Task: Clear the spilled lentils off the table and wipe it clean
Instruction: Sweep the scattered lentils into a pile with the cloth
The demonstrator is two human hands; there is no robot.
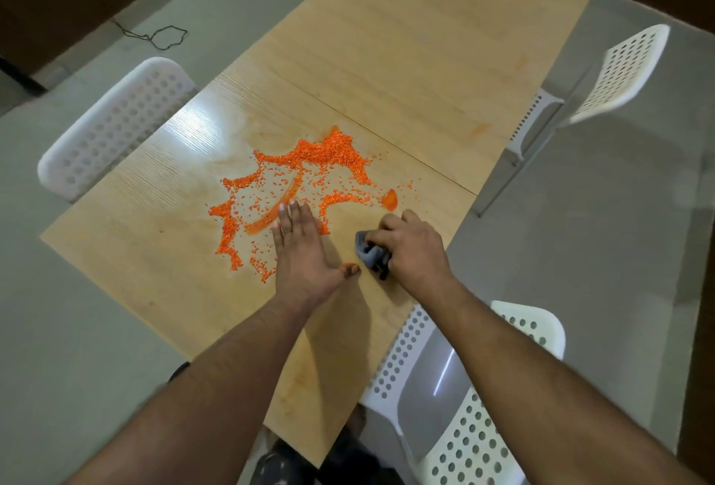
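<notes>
Right grip (pixel 412 248) clutches my crumpled grey cloth (pixel 369 252), left (pixel 300 248) lies flat; orange lentils (pixel 309 171) mostly unswept on the pale wooden desk (pixel 425 58).

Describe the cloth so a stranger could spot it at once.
Start at the long wooden table, then find the orange lentils spilled near its close end. Just right of them, the right hand holds a cloth: small, grey and crumpled.
</notes>
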